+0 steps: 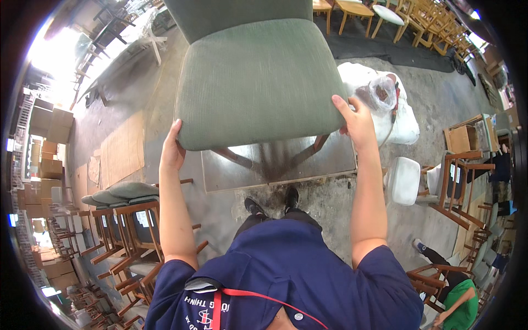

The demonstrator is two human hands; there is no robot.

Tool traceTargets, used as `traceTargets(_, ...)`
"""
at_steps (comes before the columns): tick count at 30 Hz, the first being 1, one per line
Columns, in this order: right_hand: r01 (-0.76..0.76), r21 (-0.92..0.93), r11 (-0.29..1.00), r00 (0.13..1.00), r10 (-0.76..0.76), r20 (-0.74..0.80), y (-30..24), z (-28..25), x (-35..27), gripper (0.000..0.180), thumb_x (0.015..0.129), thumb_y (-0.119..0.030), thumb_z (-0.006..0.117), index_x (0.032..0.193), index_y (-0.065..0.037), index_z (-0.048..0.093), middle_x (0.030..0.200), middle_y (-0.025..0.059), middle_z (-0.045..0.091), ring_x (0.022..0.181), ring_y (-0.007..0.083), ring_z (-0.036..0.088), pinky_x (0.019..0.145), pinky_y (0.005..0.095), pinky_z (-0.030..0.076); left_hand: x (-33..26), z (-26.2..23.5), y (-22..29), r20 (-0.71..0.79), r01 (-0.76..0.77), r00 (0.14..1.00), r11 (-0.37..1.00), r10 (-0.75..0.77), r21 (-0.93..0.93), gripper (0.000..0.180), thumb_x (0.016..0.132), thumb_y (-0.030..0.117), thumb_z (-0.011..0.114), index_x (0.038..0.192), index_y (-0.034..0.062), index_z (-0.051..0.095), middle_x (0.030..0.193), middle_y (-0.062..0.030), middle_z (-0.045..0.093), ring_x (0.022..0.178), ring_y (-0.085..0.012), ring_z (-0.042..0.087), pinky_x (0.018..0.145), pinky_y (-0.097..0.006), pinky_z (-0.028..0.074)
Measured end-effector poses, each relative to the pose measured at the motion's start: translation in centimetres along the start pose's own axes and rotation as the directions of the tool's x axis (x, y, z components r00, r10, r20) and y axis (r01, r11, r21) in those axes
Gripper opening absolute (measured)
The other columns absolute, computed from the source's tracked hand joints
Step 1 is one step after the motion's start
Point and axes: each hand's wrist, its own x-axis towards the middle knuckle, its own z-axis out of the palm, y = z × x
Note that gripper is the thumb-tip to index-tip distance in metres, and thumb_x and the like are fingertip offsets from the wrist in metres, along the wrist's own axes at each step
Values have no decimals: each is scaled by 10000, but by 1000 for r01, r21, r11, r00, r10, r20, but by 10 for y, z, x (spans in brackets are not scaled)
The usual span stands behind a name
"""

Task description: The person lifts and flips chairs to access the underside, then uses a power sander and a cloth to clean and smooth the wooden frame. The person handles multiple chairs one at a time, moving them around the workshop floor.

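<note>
A chair with a green upholstered seat (256, 82) and brown wooden legs is held up in front of me. My left hand (172, 149) grips the seat's front left corner. My right hand (356, 120) grips its front right corner, fingers on the cushion edge. The chair's green back rises at the top of the view. Below the seat lies a dark square board (330, 159) on the concrete floor, with my two dark shoes (272, 202) at its near edge.
White bags and a clear plastic bag (385, 104) sit to the right. Wooden chair frames stand at left (129, 231) and right (459, 181), more at the far top right. Cardboard boxes (49, 159) line the left wall. Another person in green (459, 300) is at lower right.
</note>
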Motion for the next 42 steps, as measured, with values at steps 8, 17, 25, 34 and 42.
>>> traceTargets(8, -19, -6, 1000, 999, 19, -38, 0, 4, -1, 822, 888, -580, 886, 1292, 105, 679, 859, 79, 716, 585, 92, 593, 499, 259, 448, -3, 3, 5, -50, 33, 998, 999, -32, 15, 715, 1042, 487, 715, 1564, 25, 555, 1568, -116, 584, 1476, -268, 513, 1259, -430, 337)
traceTargets(17, -68, -237, 969, 997, 72, 7, 0, -18, 27, 974, 818, -661, 887, 1414, 73, 657, 1048, 166, 762, 863, 200, 732, 754, 346, 576, 13, 5, 27, 23, 104, 994, 988, -107, 111, 692, 1027, 482, 741, 1504, 0, 603, 1485, -132, 651, 1405, -258, 579, 1189, -390, 421)
traceTargets(25, -10, -525, 851, 951, 171, 259, -91, 65, 179, 1020, 781, -687, 907, 1400, 96, 693, 1381, 284, 719, 1233, 401, 734, 1063, 490, 563, 44, 51, 58, -4, 227, 974, 973, -227, 49, 653, 960, 441, 848, 1370, -41, 689, 1274, -185, 758, 1128, -297, 749, 984, -448, 604)
traceTargets(34, -313, 60, 948, 867, 259, 426, -85, 49, 263, 828, 923, -603, 824, 1470, 3, 681, 1454, 237, 698, 1298, 346, 698, 1129, 464, 512, 45, 84, 33, 39, 146, 988, 989, -146, 12, 706, 974, 477, 828, 1423, -37, 648, 1356, -222, 715, 1236, -320, 709, 1008, -456, 600)
traceTargets(42, -160, -62, 985, 896, 171, 410, -86, 40, 237, 881, 950, -643, 767, 1516, 20, 634, 1446, 200, 705, 1279, 287, 696, 1102, 396, 524, 7, 65, 21, -33, 24, 999, 995, -21, 100, 865, 969, 449, 840, 1573, -48, 470, 1394, -244, 674, 1258, -321, 696, 1029, -457, 602)
